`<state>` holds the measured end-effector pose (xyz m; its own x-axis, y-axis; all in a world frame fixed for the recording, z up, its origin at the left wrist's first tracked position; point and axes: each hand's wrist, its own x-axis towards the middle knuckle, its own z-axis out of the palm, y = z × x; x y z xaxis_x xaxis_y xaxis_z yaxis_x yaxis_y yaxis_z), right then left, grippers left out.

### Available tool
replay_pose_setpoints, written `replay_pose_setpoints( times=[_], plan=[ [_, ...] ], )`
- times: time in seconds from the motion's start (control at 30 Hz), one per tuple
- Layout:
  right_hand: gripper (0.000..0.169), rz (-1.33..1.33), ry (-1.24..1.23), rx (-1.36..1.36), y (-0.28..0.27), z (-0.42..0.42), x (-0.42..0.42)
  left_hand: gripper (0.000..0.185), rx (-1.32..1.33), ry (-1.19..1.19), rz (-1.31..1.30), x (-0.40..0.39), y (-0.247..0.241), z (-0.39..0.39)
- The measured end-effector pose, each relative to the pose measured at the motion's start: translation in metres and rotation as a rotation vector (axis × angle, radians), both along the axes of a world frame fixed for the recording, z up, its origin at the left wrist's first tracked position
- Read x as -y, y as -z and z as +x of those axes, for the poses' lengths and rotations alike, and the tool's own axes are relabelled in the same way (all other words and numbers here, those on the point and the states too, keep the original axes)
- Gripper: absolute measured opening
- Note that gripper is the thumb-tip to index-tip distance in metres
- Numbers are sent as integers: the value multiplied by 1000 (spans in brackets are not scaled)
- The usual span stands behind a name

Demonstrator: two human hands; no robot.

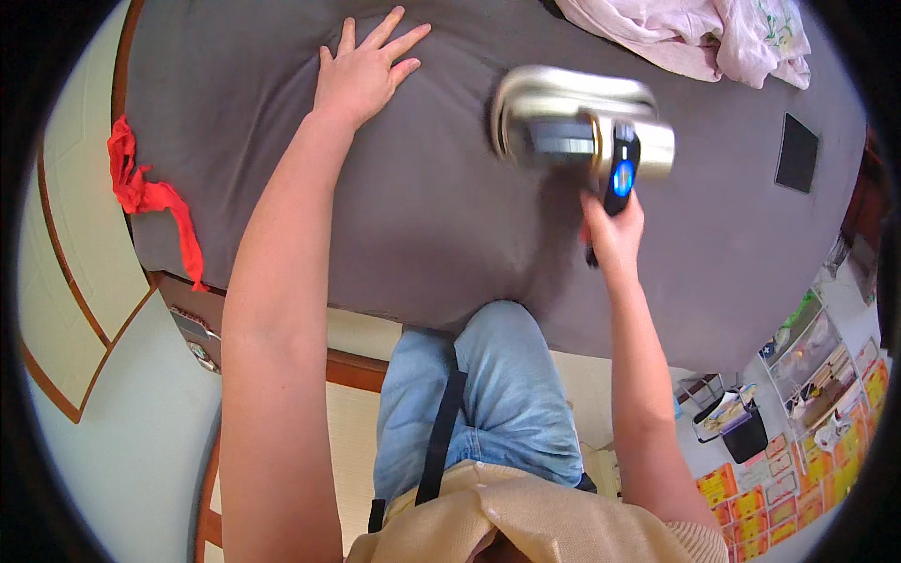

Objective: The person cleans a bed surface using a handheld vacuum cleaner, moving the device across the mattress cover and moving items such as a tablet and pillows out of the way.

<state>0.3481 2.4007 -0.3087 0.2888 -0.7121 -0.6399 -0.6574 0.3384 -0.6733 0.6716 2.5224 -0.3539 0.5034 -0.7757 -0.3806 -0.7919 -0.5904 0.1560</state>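
My right hand (614, 229) is closed around the dark handle of a handheld mattress vacuum cleaner (577, 119), which has a wide metallic head and a lit blue display. The vacuum is blurred, and its head is over the grey sheet (436, 211) of a bed. To the left, my left hand (359, 81) lies palm down on the sheet with its fingers spread, and wrinkles run out from it. Nothing is in that hand.
Pink cloth (690, 35) lies at the bed's far side, a dark flat tablet-like object (797, 153) at the right. Red cloth (165, 197) hangs over the left edge. A black bin (745, 433) and a shelf rack (816, 366) stand at lower right.
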Motion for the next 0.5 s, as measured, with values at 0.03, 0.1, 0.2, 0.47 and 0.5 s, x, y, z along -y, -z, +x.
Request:
replay_pose_setpoints(
  times=[0.03, 0.1, 0.2, 0.47, 0.5],
  plan=[
    [17, 9, -34, -61, -4, -27, -5, 49, -13, -7, -1, 0, -2, -1],
    [15, 46, -66, -142, -6, -86, -18, 50, -10, -2, -18, -2, 1, -3],
    [16, 84, -64, -211, -13, -124, -37, 50, -4, -3, -21, -4, 3, -3],
    [34, -189, -486, -18, 6, 53, -9, 45, -44, -5, -100, -4, 5, 3],
    [34, -229, -507, 51, 5, 74, -3, 42, -8, 19, -181, -7, 8, 4]
  ],
)
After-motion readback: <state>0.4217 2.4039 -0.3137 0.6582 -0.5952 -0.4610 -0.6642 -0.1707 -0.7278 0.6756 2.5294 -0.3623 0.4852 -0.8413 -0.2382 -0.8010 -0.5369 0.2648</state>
